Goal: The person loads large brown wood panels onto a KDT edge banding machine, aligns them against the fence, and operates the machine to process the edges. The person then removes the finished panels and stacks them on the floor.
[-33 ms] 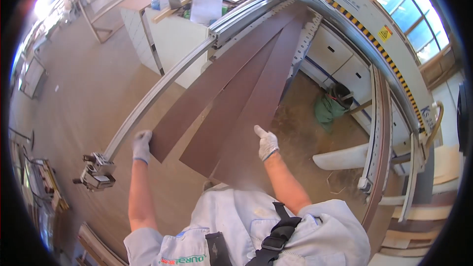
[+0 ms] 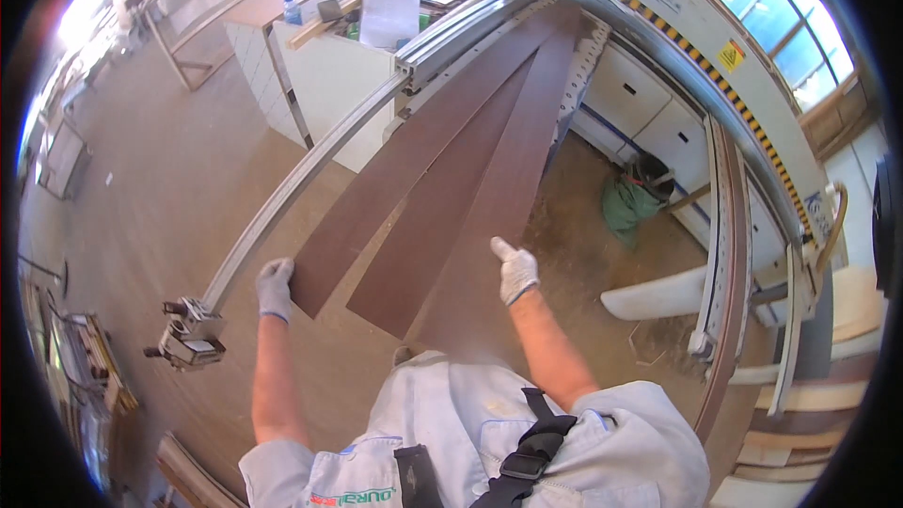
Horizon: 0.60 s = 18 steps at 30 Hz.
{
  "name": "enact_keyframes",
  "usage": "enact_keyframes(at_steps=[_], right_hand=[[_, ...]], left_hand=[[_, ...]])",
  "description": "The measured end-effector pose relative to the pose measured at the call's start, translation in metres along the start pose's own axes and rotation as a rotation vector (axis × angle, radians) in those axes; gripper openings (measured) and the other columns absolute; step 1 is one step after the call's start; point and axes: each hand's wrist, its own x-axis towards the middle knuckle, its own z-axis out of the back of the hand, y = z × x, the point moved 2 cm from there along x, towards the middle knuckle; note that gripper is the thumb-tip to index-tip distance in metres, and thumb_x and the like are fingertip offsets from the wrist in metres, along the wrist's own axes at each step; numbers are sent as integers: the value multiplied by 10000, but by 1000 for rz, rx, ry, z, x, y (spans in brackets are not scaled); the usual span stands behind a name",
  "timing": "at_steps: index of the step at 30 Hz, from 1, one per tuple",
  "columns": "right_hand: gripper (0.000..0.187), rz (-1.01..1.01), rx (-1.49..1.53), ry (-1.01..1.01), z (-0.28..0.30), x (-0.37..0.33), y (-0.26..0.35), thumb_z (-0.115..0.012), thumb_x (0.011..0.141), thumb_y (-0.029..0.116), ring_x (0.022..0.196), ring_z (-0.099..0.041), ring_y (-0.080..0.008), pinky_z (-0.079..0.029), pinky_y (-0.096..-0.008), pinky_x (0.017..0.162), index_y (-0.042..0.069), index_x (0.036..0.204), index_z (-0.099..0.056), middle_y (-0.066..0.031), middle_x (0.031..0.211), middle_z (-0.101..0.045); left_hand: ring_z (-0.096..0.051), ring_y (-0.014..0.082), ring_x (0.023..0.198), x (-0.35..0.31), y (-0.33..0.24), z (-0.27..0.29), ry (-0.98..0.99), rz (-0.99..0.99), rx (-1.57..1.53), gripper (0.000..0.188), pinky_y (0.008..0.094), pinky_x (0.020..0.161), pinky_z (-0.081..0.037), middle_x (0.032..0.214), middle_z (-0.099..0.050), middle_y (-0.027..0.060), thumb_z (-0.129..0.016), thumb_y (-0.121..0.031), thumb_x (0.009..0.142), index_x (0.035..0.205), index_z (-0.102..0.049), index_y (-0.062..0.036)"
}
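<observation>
Left fingers [image 2: 279,273] and right fingers [image 2: 505,249] at the outer two of three brown boards [image 2: 428,235]

Position: the left board [image 2: 400,169] lies just right of the left fingers, which touch its outer edge near the near corner; whether they close on it cannot be told, their undersides being hidden. The right board [image 2: 517,155] is gripped at its right-hand edge, thumb on top, remaining fingers out of sight. The middle board [image 2: 470,174] lies between, clear of both hands.

Appearance: long, narrow, flat, dark reddish brown, smooth. Set in a fan; far ends converge and overlap at the machine [image 2: 649,14], near ends spread toward the wearer over the floor [image 2: 179,216]. Near end of the right board blurred, close to the torso.

Count: boards, three. White gloves, two, one per hand. Striped yellow-and-black band on the machine, one. Metal rail [image 2: 299,172] left of the boards, one. Green bag [image 2: 628,207] to their right, one. White counter [image 2: 334,85] beyond the rail, one; bottle [image 2: 293,12] upon it, one.
</observation>
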Motion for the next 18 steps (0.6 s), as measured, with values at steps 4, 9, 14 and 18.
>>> enact_keyframes(at_steps=[4,9,14,18], right_hand=[[455,28,178,44,69,-25,25,-849,938,218,1060,-714,-256,-571,-416,953,-79,1265,-738,-130,1197,-770],[426,-30,21,86,192,-89,27,-725,1023,167,1182,-698,-245,-566,-407,1024,-46,1390,-691,-121,1328,-744],[599,-64,-98,-191,328,-140,-46,-792,991,357,1118,-703,-257,-560,-404,984,-113,1349,-691,-172,1265,-756],[448,-45,-408,-481,347,-246,-49,-856,942,345,863,-570,-165,-520,-407,798,-84,1048,-780,-101,945,-742]], left_hand=[[-647,94,842,-39,6,-8,20,28,-124,173,263,774,-548,950,-749,12,-815,-166,993,1045,-786,-3],[-653,101,851,-51,-30,-32,-31,0,-119,226,263,774,-541,968,-758,39,-813,-184,992,1079,-782,23],[-675,170,908,-46,-60,-66,-79,-227,94,190,327,841,-560,992,-744,64,-798,-163,984,1067,-772,6],[-694,244,942,-152,-157,-151,-65,-770,122,100,399,856,-574,1011,-708,100,-783,-49,940,1031,-748,-30]])
